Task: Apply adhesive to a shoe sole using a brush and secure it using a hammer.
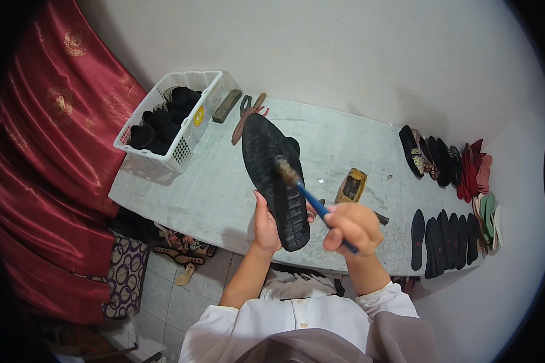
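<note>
A black shoe (265, 148) is held up over the table, its ridged sole turned toward me and its toe pointing away. My left hand (265, 227) grips it around the heel half, thumb on the left edge and fingertips showing at the right. In my closed right hand (354, 228) is a brush (310, 201) with a blue handle. The pale, worn bristles lie against the middle of the sole. Beyond my right hand stands a small yellow-and-brown stained container (352, 184). A dark tool handle (381, 218) shows partly beside that hand.
At the table's (194, 196) back left, a white plastic basket (191, 145) holds black shoe pieces. A worn block (227, 106) and pliers (264, 111) lie near it. Decorated shoes (412, 151), black insoles (417, 239) and coloured pieces (489, 212) line the right side. A red curtain (54, 163) hangs left.
</note>
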The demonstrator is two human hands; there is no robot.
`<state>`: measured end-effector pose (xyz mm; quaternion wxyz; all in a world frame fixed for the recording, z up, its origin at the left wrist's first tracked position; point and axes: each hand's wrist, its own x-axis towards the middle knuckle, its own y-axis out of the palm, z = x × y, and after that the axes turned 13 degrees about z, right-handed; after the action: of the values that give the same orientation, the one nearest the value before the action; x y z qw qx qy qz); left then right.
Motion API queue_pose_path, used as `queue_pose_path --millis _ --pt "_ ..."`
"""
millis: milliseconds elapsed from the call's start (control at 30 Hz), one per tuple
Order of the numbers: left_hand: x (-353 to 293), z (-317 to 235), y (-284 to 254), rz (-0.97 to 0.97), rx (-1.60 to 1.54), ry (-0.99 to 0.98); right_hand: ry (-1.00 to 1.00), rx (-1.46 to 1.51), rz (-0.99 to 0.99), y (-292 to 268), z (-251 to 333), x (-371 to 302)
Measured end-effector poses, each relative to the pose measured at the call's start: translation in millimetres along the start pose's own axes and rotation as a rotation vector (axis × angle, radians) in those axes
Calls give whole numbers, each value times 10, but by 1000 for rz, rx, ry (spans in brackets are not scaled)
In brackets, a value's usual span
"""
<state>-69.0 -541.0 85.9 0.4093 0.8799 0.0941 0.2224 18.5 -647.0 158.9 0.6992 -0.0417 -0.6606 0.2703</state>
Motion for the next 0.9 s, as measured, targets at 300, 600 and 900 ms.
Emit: queue_pose_path --millis 300,600,900 --pt "-38 51 45 -86 -118 38 -37 14 -27 -19 -22 -54" --pt "-60 79 -20 -105 -372 62 6 87 15 -70 14 15" --pt "-95 -11 -203 130 -14 -63 60 189 99 -59 156 -6"
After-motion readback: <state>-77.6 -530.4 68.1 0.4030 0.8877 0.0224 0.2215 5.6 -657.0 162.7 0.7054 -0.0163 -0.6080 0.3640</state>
